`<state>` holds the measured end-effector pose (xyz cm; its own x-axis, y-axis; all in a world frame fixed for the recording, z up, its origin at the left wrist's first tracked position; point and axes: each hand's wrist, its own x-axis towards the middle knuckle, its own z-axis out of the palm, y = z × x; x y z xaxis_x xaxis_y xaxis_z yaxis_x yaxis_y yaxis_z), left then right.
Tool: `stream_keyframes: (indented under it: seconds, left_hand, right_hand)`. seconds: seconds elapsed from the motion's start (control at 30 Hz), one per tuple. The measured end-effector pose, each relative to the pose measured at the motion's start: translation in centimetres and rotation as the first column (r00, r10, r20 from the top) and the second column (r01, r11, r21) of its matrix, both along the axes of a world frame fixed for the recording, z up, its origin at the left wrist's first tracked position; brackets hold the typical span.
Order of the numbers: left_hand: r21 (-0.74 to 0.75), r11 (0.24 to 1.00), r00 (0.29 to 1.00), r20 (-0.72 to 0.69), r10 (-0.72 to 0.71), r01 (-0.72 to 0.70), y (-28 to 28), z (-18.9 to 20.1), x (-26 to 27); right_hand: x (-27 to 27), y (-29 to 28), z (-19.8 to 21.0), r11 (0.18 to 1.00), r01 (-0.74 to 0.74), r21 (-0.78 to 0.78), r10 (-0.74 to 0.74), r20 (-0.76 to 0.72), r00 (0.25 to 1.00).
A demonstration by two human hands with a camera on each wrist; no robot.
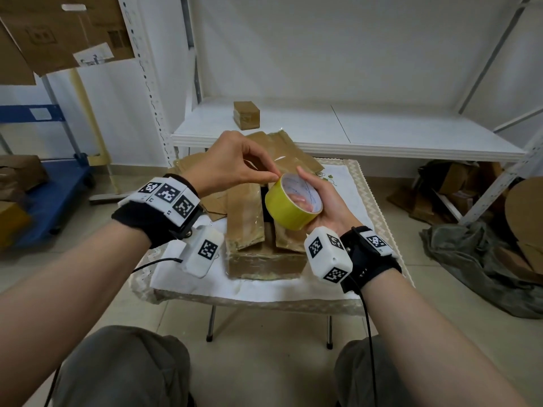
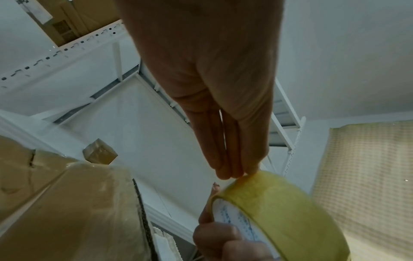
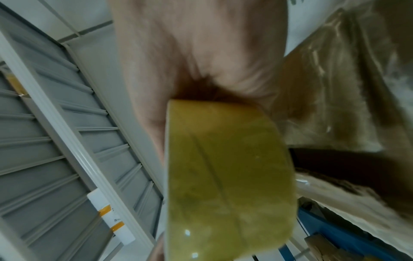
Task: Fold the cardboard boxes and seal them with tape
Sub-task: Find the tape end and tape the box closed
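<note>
Now, left fingers (image 1: pixel 271 175): mine, curled and pinched together at the far rim of the tape roll (image 1: pixel 292 204), tips on the yellow band; whether they have the loose end I cannot tell
Left hand (image 1: pixel 232 161): raised over the table, just left of the roll
Right hand (image 1: pixel 326 201): wrapped round the roll, thumb along its right side, fingers hooked through the core, roll lifted clear of the box
Tape roll: yellow, tilted with its open core toward me, above the right flap; no strip drawn out that I can see
Open box (image 1: pixel 264 245): near middle of the small table (image 1: pixel 379 207), straight under my hands; its two top flaps stand up with a dark gap between them, so it is not closed
Flat cardboard (image 1: pixel 279 154): glossy brown pieces lying just beyond the box, on the far side of the table
Small sealed box (image 1: pixel 246 115): on the white shelf (image 1: pixel 382 133) farther off, looks already taped
Done, by my reckoning: one box finished, this one shaped up
Left: free the tape end, press the flaps down, run a strip along the seam, then the flat pieces
</note>
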<state>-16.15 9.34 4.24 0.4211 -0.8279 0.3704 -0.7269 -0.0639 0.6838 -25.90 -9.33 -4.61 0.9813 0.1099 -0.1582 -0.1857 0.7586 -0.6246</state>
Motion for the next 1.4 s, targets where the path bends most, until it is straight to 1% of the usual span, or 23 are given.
stream_keyframes:
  seconds: [0.1,0.2,0.4,0.7,0.77,0.9,1.0,1.1,1.2,1.3,1.4]
  left_hand:
    - [0.010,1.000,0.999,0.035,0.001,-0.002,0.1,0.2,-0.1]
    - [0.031,1.000,0.997,0.074,-0.005,0.003,0.1,0.4,-0.1]
    - [0.024,0.999,0.993,0.117,-0.029,0.027,0.0,0.0,-0.4]
    - [0.015,1.000,0.987,0.158,-0.011,0.009,-0.3,-0.4,-0.7]
    - [-0.004,1.000,0.992,0.126,-0.006,0.007,-0.3,-0.5,-0.8]
    - [-0.054,0.998,0.998,-0.055,0.016,-0.019,-0.2,-0.9,-1.0]
    - [-0.074,0.997,0.991,-0.133,-0.007,-0.003,-0.1,-1.5,-1.4]
    - [-0.165,0.985,0.982,-0.188,0.011,-0.043,-0.6,-2.4,-1.9]
    - [-0.249,0.964,0.969,-0.245,0.024,-0.087,-1.2,-3.1,-2.2]
    - [-0.225,0.971,0.955,-0.297,0.016,-0.087,-1.5,-3.4,-2.2]
    - [-0.149,0.989,0.957,-0.287,-0.038,-0.005,-1.5,-3.7,-2.2]
  right_hand:
    - [-0.3,0.4,0.5,0.999,-0.010,-0.052,0.009,-0.019,1.000]
    - [-0.5,0.8,0.9,0.999,-0.011,-0.038,0.010,-0.034,0.999]
    - [-0.4,1.2,0.9,0.998,-0.020,-0.056,0.018,-0.045,0.999]
    - [-0.7,1.4,1.2,0.986,0.082,-0.143,-0.097,-0.101,0.990]
    - [-0.7,1.4,1.2,0.984,0.105,-0.146,-0.119,-0.092,0.989]
    - [-1.2,1.5,1.4,0.985,0.125,-0.118,-0.135,-0.075,0.988]
    - [-1.6,1.8,1.8,0.980,0.177,-0.095,-0.181,-0.027,0.983]
    - [-2.0,2.3,2.4,0.977,0.211,-0.034,-0.211,-0.002,0.977]
    - [-2.3,2.4,2.5,0.971,0.235,-0.033,-0.234,0.018,0.972]
    - [-2.6,2.4,2.5,0.969,0.243,-0.049,-0.243,0.015,0.970]
    - [-2.7,2.2,1.9,0.966,0.253,-0.051,-0.254,-0.005,0.967]
